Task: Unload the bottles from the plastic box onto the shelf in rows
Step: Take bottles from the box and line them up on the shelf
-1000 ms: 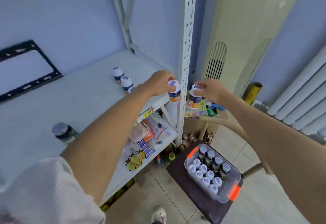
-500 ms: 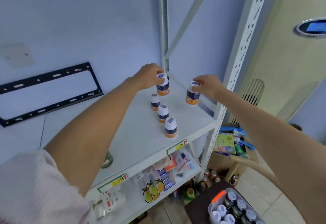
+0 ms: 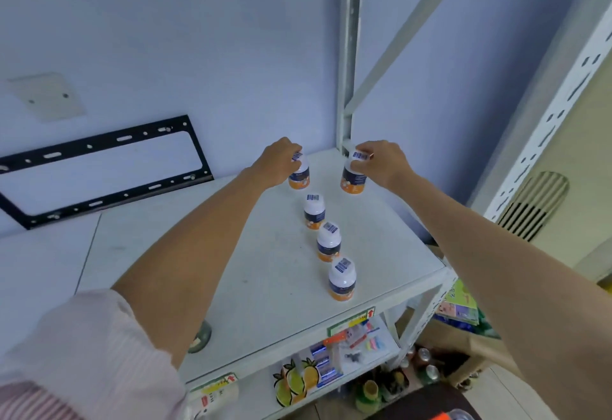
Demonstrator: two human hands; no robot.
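The left hand (image 3: 276, 163) curls its fingers over the white cap of a bottle (image 3: 299, 177) at the far end of the shelf (image 3: 231, 254), gripping it from above. The right hand (image 3: 381, 163) grips a second bottle (image 3: 353, 181) the same way, fingertips pinched round the cap, just right of the first. From this angle it is hard to say whether either bottle's base already touches the shelf; the right one looks slightly tilted.

Three more bottles stand upright on the shelf in a line running toward the front edge: the rear bottle (image 3: 313, 211) just in front of the left-hand one, a middle bottle (image 3: 328, 241), and a front bottle (image 3: 342, 280) near the edge. All five look alike: small, with a white rounded cap, a dark blue band round the middle and an orange base. Each cap carries a small barcode sticker; the print on it and on the blue band is too small to read.

At the shelf's front edge a label (image 3: 352, 320) in green and yellow shows a red arrow pointing up, its writing unreadable. On the lower shelf (image 3: 331, 383) lie packets, one printed with yellow pineapples (image 3: 294, 380). An orange-latched corner of the plastic box (image 3: 458, 415) shows at the bottom edge. A black metal bracket (image 3: 99, 171) leans against the blue wall behind.
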